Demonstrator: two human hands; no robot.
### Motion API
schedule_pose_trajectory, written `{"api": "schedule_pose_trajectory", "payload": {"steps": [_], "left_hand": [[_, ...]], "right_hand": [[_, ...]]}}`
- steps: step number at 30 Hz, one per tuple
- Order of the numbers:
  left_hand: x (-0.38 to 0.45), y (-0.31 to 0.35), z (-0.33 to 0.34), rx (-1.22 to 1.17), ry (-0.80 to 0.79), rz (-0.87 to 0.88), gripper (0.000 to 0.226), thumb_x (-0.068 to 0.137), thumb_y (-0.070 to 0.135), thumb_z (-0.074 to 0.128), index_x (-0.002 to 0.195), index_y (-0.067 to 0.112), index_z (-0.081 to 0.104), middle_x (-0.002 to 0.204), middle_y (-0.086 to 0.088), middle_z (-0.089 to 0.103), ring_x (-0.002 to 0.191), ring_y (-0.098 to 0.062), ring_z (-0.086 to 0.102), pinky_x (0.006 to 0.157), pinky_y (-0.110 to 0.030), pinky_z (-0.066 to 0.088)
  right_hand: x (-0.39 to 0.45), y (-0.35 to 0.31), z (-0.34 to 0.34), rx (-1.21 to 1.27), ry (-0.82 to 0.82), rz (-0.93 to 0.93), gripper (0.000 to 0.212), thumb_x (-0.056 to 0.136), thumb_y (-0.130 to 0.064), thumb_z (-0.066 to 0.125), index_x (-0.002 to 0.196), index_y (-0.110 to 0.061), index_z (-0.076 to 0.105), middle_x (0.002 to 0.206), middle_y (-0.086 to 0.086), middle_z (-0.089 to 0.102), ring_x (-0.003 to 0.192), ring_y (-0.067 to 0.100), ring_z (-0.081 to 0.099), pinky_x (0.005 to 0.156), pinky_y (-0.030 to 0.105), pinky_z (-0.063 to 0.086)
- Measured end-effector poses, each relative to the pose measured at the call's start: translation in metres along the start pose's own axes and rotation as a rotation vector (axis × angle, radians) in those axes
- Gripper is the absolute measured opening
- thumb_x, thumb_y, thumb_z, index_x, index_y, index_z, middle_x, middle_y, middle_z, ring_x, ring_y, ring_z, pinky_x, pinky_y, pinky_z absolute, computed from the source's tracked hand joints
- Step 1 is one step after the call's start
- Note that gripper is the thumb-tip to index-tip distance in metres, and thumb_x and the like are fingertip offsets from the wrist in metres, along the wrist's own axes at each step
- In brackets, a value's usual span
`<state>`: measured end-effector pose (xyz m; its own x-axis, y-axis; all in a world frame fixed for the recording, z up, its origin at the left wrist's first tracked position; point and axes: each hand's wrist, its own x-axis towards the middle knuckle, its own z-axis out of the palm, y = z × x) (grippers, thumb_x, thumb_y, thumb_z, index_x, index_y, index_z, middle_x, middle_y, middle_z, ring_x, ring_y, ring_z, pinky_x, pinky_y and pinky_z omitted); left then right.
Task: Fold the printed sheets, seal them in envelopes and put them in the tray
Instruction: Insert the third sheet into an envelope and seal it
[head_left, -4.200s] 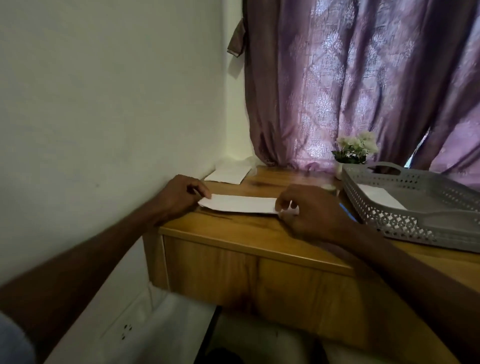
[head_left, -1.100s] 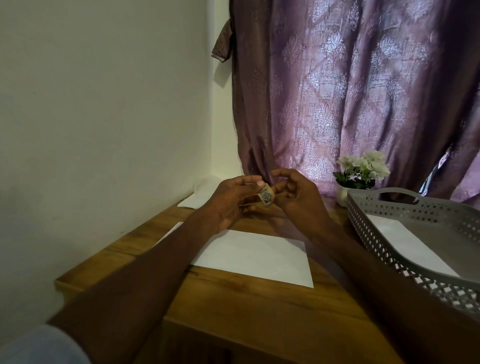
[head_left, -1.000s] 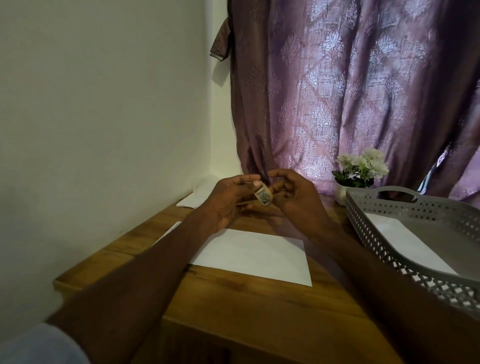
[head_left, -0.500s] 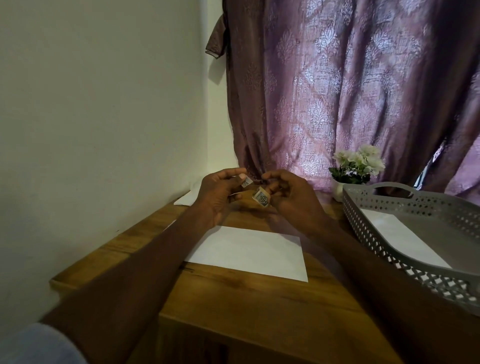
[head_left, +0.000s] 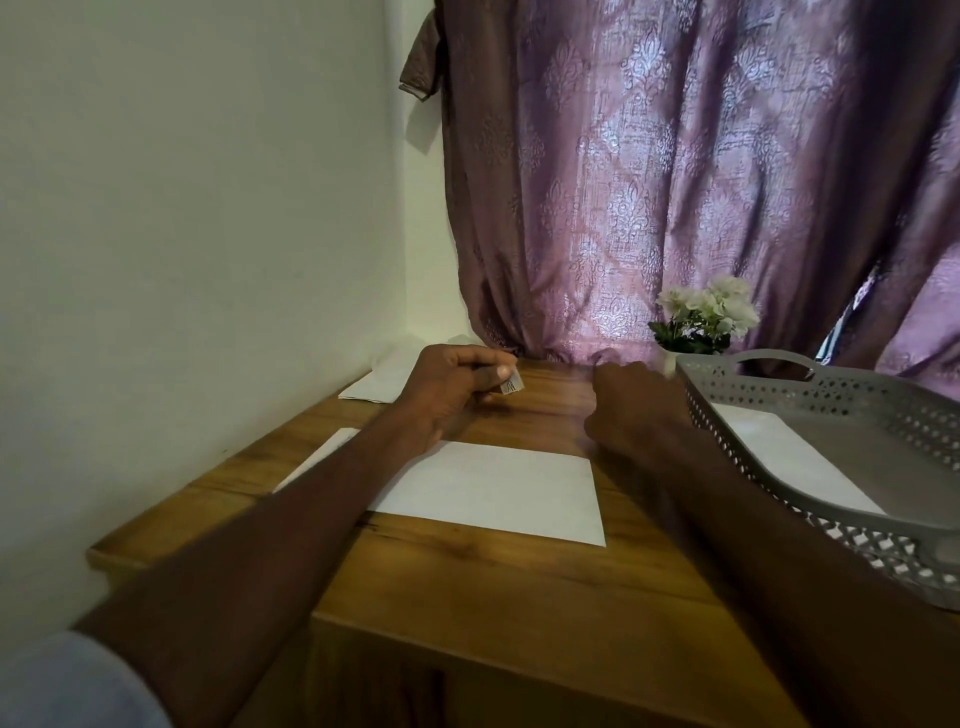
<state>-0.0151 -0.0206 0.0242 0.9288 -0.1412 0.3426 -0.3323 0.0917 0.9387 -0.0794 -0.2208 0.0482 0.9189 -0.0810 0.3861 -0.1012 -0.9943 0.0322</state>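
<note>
A white envelope (head_left: 493, 488) lies flat in the middle of the wooden table (head_left: 519, 582), partly under my left forearm. Beyond its far edge my left hand (head_left: 452, 387) pinches a small printed glue stick (head_left: 511, 386) between thumb and fingers, just above the table. My right hand (head_left: 636, 408) is to the right of it, near the tray's left wall, with its back to me and its fingers curled away; anything in it is hidden. The grey perforated tray (head_left: 852, 384) stands at the right and holds a white envelope (head_left: 779, 452).
More white paper (head_left: 376, 387) lies at the back left corner against the wall. A small pot of white flowers (head_left: 701, 317) stands behind the tray, in front of the purple curtain (head_left: 675, 182). The wall runs close along the table's left side.
My hands, which were together on the glue stick above the envelope, have come apart and dropped toward the table. The right hand has moved right, toward the tray.
</note>
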Motion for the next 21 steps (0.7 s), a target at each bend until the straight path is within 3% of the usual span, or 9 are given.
{"api": "schedule_pose_trajectory", "payload": {"steps": [4, 6, 8, 9, 11, 13, 15, 18, 21], "left_hand": [[-0.003, 0.001, 0.001, 0.021, 0.002, -0.006, 0.018, 0.089, 0.001, 0.076, 0.107, -0.003, 0.077, 0.093, -0.014, 0.078, 0.069, -0.013, 0.073, 0.066, -0.025, 0.062], [-0.003, 0.002, 0.001, 0.009, 0.009, -0.016, 0.018, 0.09, 0.003, 0.076, 0.107, -0.004, 0.077, 0.095, -0.017, 0.077, 0.069, -0.015, 0.072, 0.066, -0.027, 0.062], [-0.003, 0.002, 0.002, -0.028, 0.005, -0.017, 0.02, 0.091, 0.005, 0.075, 0.108, -0.006, 0.076, 0.099, -0.019, 0.076, 0.074, -0.019, 0.072, 0.066, -0.027, 0.062], [-0.004, 0.003, 0.003, -0.05, 0.001, -0.016, 0.022, 0.092, 0.005, 0.074, 0.109, -0.008, 0.075, 0.099, -0.019, 0.075, 0.075, -0.019, 0.072, 0.066, -0.027, 0.063], [-0.007, 0.006, 0.005, -0.098, -0.012, -0.015, 0.024, 0.093, 0.006, 0.072, 0.112, -0.009, 0.073, 0.098, -0.018, 0.075, 0.078, -0.018, 0.074, 0.069, -0.029, 0.064], [-0.01, 0.009, 0.006, -0.138, -0.039, -0.008, 0.024, 0.094, 0.006, 0.071, 0.113, -0.007, 0.074, 0.097, -0.018, 0.076, 0.08, -0.019, 0.075, 0.07, -0.03, 0.064], [-0.012, 0.01, 0.006, -0.15, -0.061, -0.009, 0.022, 0.094, 0.008, 0.071, 0.112, -0.004, 0.075, 0.101, -0.02, 0.076, 0.085, -0.021, 0.075, 0.07, -0.029, 0.061], [-0.011, 0.008, 0.006, -0.13, -0.058, -0.005, 0.022, 0.092, 0.012, 0.074, 0.111, 0.0, 0.077, 0.106, -0.022, 0.077, 0.09, -0.025, 0.074, 0.074, -0.028, 0.06], [-0.008, 0.005, 0.006, -0.033, 0.015, 0.057, 0.019, 0.091, 0.017, 0.077, 0.105, 0.005, 0.08, 0.099, -0.018, 0.078, 0.085, -0.022, 0.073, 0.078, -0.028, 0.061]], "right_hand": [[0.001, 0.0, 0.001, 0.037, -0.02, -0.013, 0.049, 0.079, -0.029, 0.072, 0.123, -0.011, 0.059, 0.128, 0.012, 0.057, 0.117, 0.034, 0.059, 0.097, 0.045, 0.051], [0.003, -0.001, 0.003, 0.083, 0.065, -0.028, 0.04, 0.082, -0.03, 0.069, 0.117, -0.014, 0.063, 0.121, 0.01, 0.057, 0.116, 0.032, 0.057, 0.093, 0.044, 0.051], [0.006, -0.004, 0.005, 0.285, 0.229, -0.024, 0.02, 0.088, -0.032, 0.062, 0.098, -0.016, 0.071, 0.101, 0.006, 0.065, 0.099, 0.027, 0.064, 0.078, 0.036, 0.052], [0.006, -0.009, 0.005, 0.45, 0.263, -0.015, 0.021, 0.092, -0.033, 0.061, 0.088, -0.016, 0.074, 0.088, 0.003, 0.068, 0.088, 0.022, 0.067, 0.069, 0.03, 0.048], [0.006, -0.022, 0.003, 0.821, 0.188, -0.023, 0.025, 0.096, -0.036, 0.065, 0.085, -0.017, 0.077, 0.075, -0.004, 0.069, 0.073, 0.01, 0.066, 0.062, 0.025, 0.041], [0.003, -0.035, 0.004, 1.077, 0.095, -0.047, 0.023, 0.093, -0.038, 0.072, 0.093, -0.017, 0.081, 0.075, -0.007, 0.072, 0.072, 0.007, 0.067, 0.068, 0.024, 0.047], [0.005, -0.041, 0.008, 1.215, 0.079, -0.025, 0.019, 0.089, -0.033, 0.078, 0.094, -0.015, 0.081, 0.078, -0.004, 0.075, 0.078, 0.014, 0.072, 0.078, 0.031, 0.057], [0.011, -0.039, 0.012, 1.355, 0.07, 0.038, 0.015, 0.085, -0.023, 0.082, 0.091, -0.01, 0.08, 0.082, 0.005, 0.078, 0.08, 0.022, 0.076, 0.085, 0.038, 0.062], [0.014, -0.038, 0.012, 1.433, 0.03, 0.071, 0.017, 0.084, -0.018, 0.083, 0.092, -0.003, 0.079, 0.084, 0.012, 0.078, 0.083, 0.029, 0.077, 0.088, 0.045, 0.062]]}}
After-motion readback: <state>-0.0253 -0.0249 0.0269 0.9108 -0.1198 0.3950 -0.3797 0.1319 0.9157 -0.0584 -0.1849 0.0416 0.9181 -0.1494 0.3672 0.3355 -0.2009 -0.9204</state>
